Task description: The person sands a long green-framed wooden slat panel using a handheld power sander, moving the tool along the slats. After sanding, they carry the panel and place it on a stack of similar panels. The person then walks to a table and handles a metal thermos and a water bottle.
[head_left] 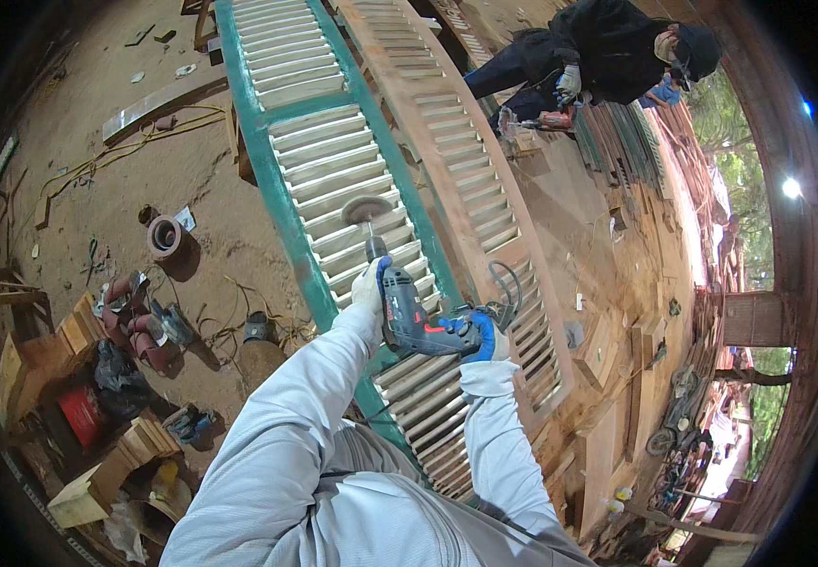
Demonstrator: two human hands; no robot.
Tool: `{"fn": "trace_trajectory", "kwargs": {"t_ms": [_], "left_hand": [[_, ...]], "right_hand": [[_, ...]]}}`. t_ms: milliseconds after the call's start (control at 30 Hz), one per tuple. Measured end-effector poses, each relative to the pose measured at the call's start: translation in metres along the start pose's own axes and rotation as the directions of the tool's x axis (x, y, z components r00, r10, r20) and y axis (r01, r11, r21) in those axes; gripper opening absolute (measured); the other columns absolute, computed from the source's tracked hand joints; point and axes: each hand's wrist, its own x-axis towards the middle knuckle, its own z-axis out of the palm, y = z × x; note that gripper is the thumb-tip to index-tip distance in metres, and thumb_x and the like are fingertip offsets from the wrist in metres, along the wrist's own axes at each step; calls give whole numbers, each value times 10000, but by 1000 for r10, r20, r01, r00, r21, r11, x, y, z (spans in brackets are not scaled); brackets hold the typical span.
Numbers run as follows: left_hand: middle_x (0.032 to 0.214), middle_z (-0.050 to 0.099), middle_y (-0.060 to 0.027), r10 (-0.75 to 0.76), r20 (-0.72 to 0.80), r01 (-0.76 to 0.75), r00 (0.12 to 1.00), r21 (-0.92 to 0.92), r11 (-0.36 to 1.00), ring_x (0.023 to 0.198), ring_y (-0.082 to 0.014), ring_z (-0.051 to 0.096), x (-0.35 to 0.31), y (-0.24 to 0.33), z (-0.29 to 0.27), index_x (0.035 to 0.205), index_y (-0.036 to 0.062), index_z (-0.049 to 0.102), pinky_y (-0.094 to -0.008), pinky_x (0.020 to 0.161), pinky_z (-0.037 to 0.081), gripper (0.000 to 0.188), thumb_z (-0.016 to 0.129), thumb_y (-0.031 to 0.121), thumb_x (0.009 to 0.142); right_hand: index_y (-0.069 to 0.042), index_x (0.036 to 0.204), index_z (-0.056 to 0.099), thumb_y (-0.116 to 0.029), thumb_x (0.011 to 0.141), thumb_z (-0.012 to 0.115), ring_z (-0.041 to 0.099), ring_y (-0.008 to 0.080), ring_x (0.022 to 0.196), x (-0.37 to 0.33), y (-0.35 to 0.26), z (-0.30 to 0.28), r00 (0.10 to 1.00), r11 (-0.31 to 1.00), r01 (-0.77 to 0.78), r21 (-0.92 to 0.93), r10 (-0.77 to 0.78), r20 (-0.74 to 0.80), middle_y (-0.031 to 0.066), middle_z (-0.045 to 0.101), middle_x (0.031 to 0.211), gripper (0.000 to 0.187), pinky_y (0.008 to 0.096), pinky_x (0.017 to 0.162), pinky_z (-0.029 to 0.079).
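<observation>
A dark electric drill [413, 312] is held in both my gloved hands. My left hand [369, 285] wraps round its front, just behind the chuck. At its rear handle my right hand [486, 336], in a blue and white glove, is closed. A round sanding disc [366, 209] on the drill's shaft lies at the pale slats of a louvred shutter; whether it touches them I cannot tell. The shutter's frame [281, 210] is green. Beside it on the right lies a second louvred shutter [471, 180] of bare brownish wood. A dark cord loops from the drill's rear.
At the upper right another person [607, 57] in dark clothes holds a power tool [553, 121]. Sandpaper rolls [135, 326], a round clay-coloured piece [165, 236] and wood blocks [88, 491] lie on the dirt floor at left. Planks [607, 454] are stacked at right.
</observation>
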Motion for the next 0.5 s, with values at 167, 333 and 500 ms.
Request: {"fn": "trace_trajectory", "kwargs": {"t_ms": [167,333,500], "left_hand": [[764,648,-64,19,42,-14,999,-119,993,575,-198,608,-4,-9,-17,979,91,664,-369,552,518,328,702,382,833],[787,688,-116,118,-32,-121,993,-145,982,607,-273,666,26,-23,-53,967,76,660,-421,574,574,340,664,399,862],[784,686,-113,130,-31,-132,991,-123,984,624,-274,671,11,-23,-58,962,73,656,-425,583,576,374,708,418,826]], "right_hand": [[18,898,606,-119,902,610,631,324,733,-1,4,0,999,999,-45,10,45,19,142,612,724,137,557,912,529],[13,913,604,-103,911,601,631,324,733,11,33,-21,994,994,-89,69,84,74,133,613,726,116,550,877,535],[10,934,610,-97,913,607,636,296,742,4,45,-32,994,995,-90,-33,88,-64,127,619,745,109,499,857,549]]}}
